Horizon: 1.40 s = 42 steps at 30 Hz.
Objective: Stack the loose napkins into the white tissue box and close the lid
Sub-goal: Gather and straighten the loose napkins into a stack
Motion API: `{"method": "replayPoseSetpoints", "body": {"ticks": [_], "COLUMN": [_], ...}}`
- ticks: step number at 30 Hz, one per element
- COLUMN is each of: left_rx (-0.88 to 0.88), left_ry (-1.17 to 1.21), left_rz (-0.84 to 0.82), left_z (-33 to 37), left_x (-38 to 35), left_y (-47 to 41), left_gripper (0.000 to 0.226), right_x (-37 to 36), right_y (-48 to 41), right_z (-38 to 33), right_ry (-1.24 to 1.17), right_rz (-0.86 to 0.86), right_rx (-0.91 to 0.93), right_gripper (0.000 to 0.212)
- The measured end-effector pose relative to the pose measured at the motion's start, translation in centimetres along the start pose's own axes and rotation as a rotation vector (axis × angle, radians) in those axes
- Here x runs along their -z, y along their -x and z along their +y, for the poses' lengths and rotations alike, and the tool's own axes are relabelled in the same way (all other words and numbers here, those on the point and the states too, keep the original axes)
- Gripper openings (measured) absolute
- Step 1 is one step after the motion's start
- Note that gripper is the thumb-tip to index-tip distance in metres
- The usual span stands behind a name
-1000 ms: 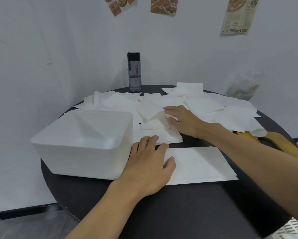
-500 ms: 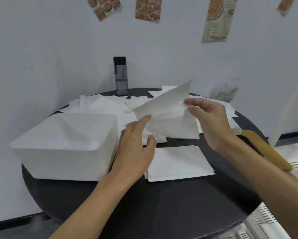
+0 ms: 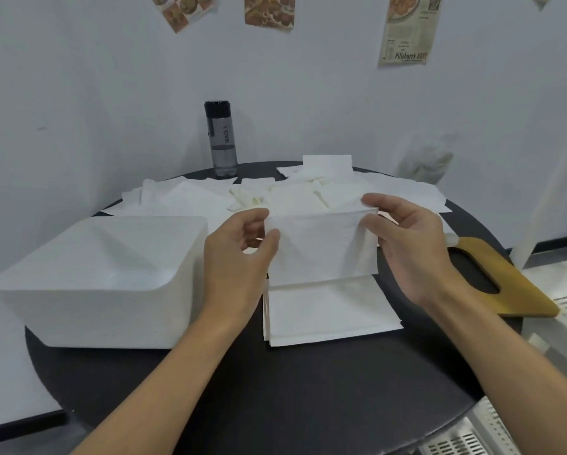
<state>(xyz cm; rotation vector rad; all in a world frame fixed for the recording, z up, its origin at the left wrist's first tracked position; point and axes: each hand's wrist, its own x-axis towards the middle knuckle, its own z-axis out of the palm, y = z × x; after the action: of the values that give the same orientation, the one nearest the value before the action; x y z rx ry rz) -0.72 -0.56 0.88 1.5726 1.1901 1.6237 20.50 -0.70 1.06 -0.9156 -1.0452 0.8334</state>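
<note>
— What are the hands doing?

— Both are up over the desk [image 3: 275,395], bare forearms reaching in from the near edge. Between them they hold one napkin [image 3: 321,247] upright, facing me.

— How does the left hand have it?

— The left hand [image 3: 239,257] is at the top left corner, its back turned this way. The thumb lies on the front and the curled fingers go behind. The grip is clamped on the napkin.

— And the right?

— The right hand [image 3: 410,247] has the top right corner, palm turned inward. The thumb presses the front and the fingers arch over the top edge. That grip is pinched on the napkin too, wrist bent a little.

— Where does the napkin hang?

— Above the far edge of a flat stack [image 3: 331,316] lying on the desk in front of the person. Whether its lower edge touches the stack, I cannot tell.

— The box?

— The box [image 3: 101,280] sits on the desk's left side, open end up, just beside the left wrist. The lid [image 3: 512,287], tan with a slot, lies flat at the right edge.

— And the rest?

— Loose napkins [image 3: 206,198] are spread across the far half of the desk. A bottle [image 3: 221,139] stands upright behind them by the wall.
</note>
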Motion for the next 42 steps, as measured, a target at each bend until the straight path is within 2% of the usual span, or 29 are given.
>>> {"method": "replayPoseSetpoints", "body": {"ticks": [4,7,9,12,15,20,25,28,33,42], "left_rx": [-0.030,-0.049,-0.052,-0.067,-0.119,-0.129,-0.021,0.009,0.011,-0.025], "left_ry": [0.003,-0.004,-0.007,-0.030,-0.096,-0.076,0.132,0.029,-0.198,-0.372], "left_rz": [0.046,0.065,0.059,0.032,0.022,0.022,-0.045,-0.127,-0.322,-0.345], "left_z": [0.0,0.0,-0.1,-0.3,-0.2,0.2,0.5,0.1,-1.0,-1.7], "left_x": [0.1,0.2,0.3,0.4,0.5,0.6,0.7,0.8,1.1,1.7], "left_y": [0.1,0.1,0.0,0.0,0.1,0.0,0.2,0.3,0.9,1.2], "left_gripper": [0.025,0.024,0.025,0.027,0.022,0.016,0.015,0.015,0.013,0.014], "right_x": [0.0,0.1,0.1,0.0,0.2,0.2,0.3,1.7,3.1,3.1], "right_y": [0.4,0.6,0.5,0.5,0.5,0.6,1.0,1.5,2.6,3.0], "right_z": [0.2,0.6,0.8,0.8,0.8,0.4,0.2,0.8,0.7,1.2], "right_ry": [0.079,0.242,0.356,0.391,0.475,0.235,0.209,0.332,0.625,0.706], "right_rz": [-0.065,-0.092,-0.060,-0.037,-0.043,-0.099,-0.105,-0.158,-0.234,-0.267], "right_rx": [0.033,0.075,0.125,0.198,0.256,0.145,0.037,-0.039,0.011,0.028], "right_gripper": [0.034,0.038,0.035,0.024,0.024,0.018,0.015,0.020,0.023,0.017]}}
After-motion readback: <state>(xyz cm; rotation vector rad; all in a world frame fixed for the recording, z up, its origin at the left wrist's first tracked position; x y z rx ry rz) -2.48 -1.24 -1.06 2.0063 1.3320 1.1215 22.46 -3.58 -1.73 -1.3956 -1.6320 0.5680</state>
